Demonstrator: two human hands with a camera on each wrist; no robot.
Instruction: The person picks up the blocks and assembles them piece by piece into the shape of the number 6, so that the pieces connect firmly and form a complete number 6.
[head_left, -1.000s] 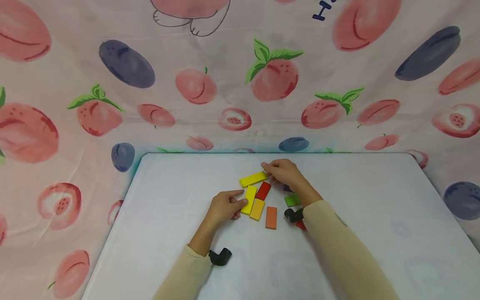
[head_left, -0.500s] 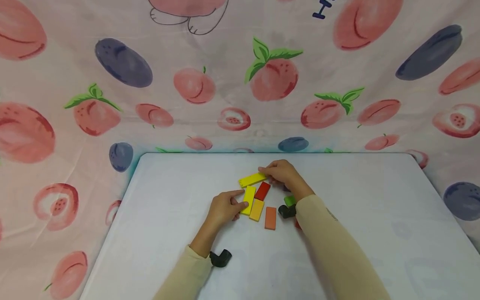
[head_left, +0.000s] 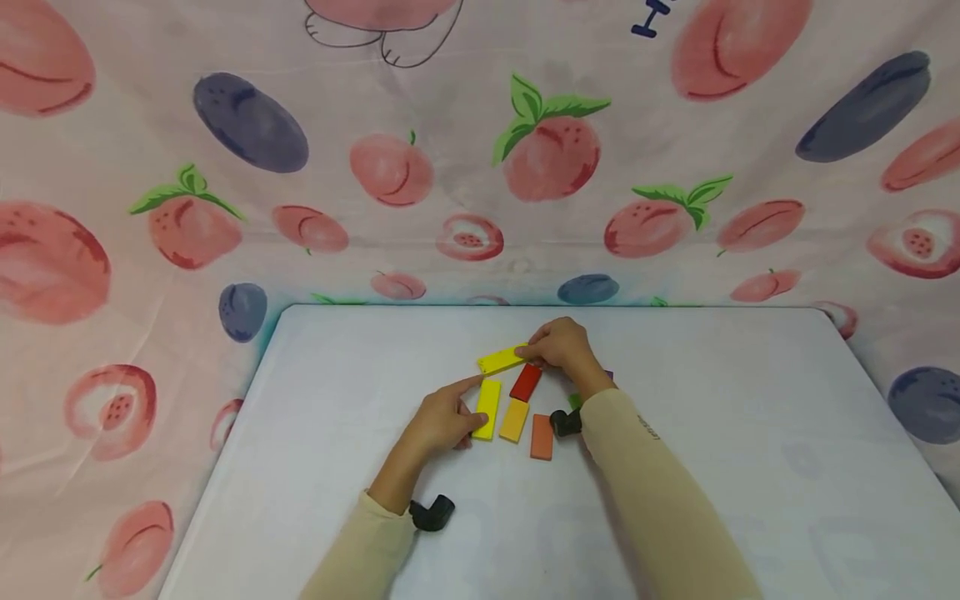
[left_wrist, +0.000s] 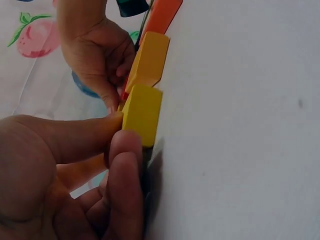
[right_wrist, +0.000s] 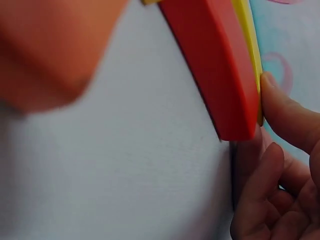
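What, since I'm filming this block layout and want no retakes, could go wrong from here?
The left hand holds the near yellow block with its far end close to the far yellow block, so a small slip might bump them together.
The right hand pinches that far block right beside the red block; its fingers could nudge the red one.
The black wrist camera hangs near the orange block and may knock it.

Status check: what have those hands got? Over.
Left hand pinches nearer yellow block. Right hand pinches farther yellow block. Red block close to right hand, possibly crowding.
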